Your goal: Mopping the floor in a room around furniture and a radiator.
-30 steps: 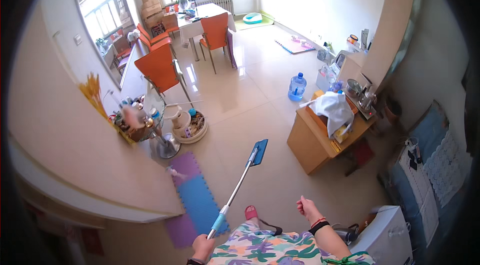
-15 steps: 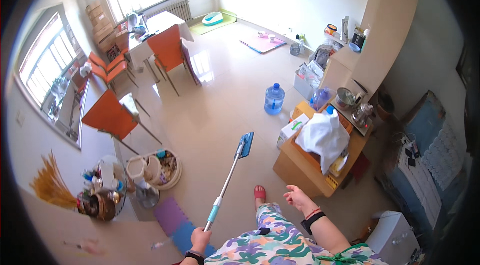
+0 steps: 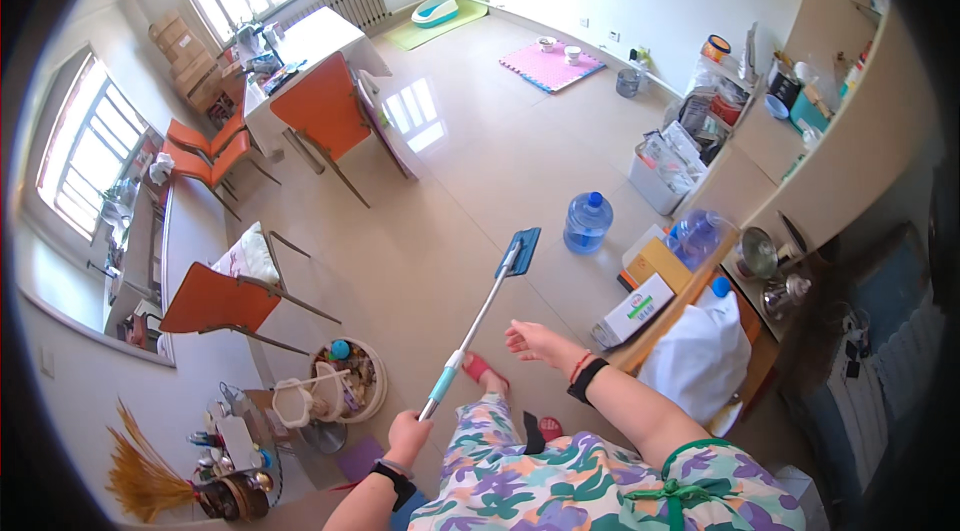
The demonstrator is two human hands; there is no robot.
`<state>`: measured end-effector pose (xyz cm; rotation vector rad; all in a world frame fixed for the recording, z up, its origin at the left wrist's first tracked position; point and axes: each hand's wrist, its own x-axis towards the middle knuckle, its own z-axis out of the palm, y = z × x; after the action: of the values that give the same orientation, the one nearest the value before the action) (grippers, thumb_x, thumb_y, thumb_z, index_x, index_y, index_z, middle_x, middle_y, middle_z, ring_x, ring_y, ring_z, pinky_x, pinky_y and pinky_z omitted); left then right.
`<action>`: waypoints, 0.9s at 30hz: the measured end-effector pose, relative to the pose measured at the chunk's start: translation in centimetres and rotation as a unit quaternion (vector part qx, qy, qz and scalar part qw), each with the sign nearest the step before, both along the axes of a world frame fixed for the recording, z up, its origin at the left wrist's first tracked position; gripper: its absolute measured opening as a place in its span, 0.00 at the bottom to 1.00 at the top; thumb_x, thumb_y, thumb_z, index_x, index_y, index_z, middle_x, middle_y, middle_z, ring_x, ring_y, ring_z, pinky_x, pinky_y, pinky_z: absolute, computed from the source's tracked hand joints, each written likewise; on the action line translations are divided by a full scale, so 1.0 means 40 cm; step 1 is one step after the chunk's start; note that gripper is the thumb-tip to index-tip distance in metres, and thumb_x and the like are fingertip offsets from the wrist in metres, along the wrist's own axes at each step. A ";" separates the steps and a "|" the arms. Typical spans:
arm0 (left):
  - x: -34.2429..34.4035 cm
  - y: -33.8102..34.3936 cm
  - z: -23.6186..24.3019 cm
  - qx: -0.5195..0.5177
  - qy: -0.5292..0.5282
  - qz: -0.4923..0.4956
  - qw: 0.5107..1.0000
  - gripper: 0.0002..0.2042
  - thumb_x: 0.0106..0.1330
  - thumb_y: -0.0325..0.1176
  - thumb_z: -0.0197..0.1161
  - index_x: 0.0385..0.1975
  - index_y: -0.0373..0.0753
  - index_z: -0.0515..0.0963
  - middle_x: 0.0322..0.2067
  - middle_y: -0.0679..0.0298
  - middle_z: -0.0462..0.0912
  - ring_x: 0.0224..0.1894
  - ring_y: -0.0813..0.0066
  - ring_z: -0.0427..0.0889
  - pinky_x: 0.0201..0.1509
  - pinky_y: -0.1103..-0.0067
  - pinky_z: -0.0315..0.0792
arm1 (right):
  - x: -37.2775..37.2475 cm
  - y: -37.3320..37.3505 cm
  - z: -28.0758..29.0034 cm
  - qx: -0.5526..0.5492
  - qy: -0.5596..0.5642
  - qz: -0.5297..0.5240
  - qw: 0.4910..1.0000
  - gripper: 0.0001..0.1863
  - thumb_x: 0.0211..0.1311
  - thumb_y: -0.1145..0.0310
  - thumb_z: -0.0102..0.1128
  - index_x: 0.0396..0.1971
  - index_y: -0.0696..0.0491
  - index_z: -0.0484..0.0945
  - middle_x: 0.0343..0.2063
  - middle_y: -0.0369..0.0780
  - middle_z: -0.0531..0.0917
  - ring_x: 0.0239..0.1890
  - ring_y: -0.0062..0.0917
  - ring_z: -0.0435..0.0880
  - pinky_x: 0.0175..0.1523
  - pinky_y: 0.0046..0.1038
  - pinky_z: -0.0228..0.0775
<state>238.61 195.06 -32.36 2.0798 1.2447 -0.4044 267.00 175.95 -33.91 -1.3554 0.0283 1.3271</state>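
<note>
My left hand (image 3: 408, 439) is closed round the upper end of a flat mop (image 3: 480, 321), which has a silver pole, a pale teal sleeve and a blue rectangular head. The pole slants away from me, its head out over the tiled floor; whether it touches the tiles I cannot tell. To the right of the pole, my right hand (image 3: 537, 342) hangs in the air with nothing in it, fingers loosely bent and apart. Dark bands circle both wrists. Beneath the pole and my arm, red slippers (image 3: 485, 374) show on my feet.
A blue water jug (image 3: 588, 223) stands beyond the mop head. On the right are a white carton (image 3: 634, 311) and a white bag (image 3: 697, 355) on a wooden cabinet. An orange chair (image 3: 222, 301) and a round basket (image 3: 372, 381) stand left; a pink mat (image 3: 552, 64) lies farther off.
The view has moved forward and turned, and the second slipper now shows. My right hand has swung left toward the mop pole. My left hand still grips the mop.
</note>
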 end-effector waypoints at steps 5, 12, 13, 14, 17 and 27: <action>0.314 0.217 0.025 -0.003 -0.014 -0.067 0.998 0.14 0.47 0.38 0.60 0.32 0.39 0.82 0.25 0.53 0.81 0.30 0.56 0.81 0.36 0.67 0.73 | 0.162 0.316 -0.021 -0.033 0.043 0.011 0.998 0.34 0.65 0.46 0.45 0.59 0.58 0.56 0.54 0.47 0.66 0.54 0.34 0.69 0.56 0.37 0.65; 0.759 0.451 0.073 0.001 -0.067 -0.144 0.987 0.15 0.49 0.38 0.58 0.35 0.40 0.81 0.26 0.53 0.81 0.32 0.57 0.81 0.37 0.69 0.73 | 0.451 0.588 -0.057 -0.002 0.016 -0.128 0.992 0.25 0.62 0.51 0.54 0.49 0.56 0.66 0.48 0.42 0.69 0.46 0.28 0.71 0.49 0.31 0.67; 0.815 0.478 0.068 0.010 -0.087 -0.158 0.983 0.15 0.49 0.38 0.58 0.36 0.41 0.81 0.27 0.54 0.81 0.32 0.58 0.81 0.37 0.70 0.73 | 0.491 0.606 -0.036 -0.064 -0.099 -0.170 0.978 0.17 0.62 0.56 0.54 0.43 0.52 0.71 0.43 0.38 0.74 0.43 0.22 0.71 0.47 0.26 0.67; 0.869 0.506 0.064 0.003 -0.080 -0.166 0.983 0.15 0.49 0.38 0.58 0.36 0.41 0.81 0.27 0.54 0.81 0.32 0.58 0.81 0.37 0.70 0.73 | 0.538 0.611 -0.017 -0.071 -0.091 -0.177 0.977 0.17 0.62 0.56 0.54 0.43 0.52 0.71 0.43 0.38 0.74 0.43 0.22 0.71 0.47 0.26 0.67; 1.034 0.563 0.038 -0.023 -0.093 -0.140 0.985 0.15 0.49 0.39 0.59 0.36 0.41 0.81 0.27 0.57 0.82 0.32 0.61 0.81 0.37 0.70 0.74 | 0.691 0.593 0.035 0.054 -0.119 -0.201 0.971 0.10 0.60 0.63 0.55 0.38 0.51 0.73 0.36 0.35 0.76 0.38 0.19 0.72 0.45 0.21 0.66; 1.579 0.656 -0.076 -0.027 0.022 -0.214 0.976 0.14 0.48 0.38 0.60 0.33 0.39 0.81 0.26 0.56 0.82 0.31 0.59 0.82 0.35 0.70 0.74 | 1.143 0.465 -0.001 0.202 -0.006 -0.376 0.904 0.06 0.52 0.74 0.43 0.24 0.52 0.71 0.27 0.36 0.76 0.37 0.22 0.74 0.47 0.24 0.65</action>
<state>301.78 221.29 -35.42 2.2980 0.7895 -0.6709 312.73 194.55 -33.96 -0.8517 0.2332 0.6170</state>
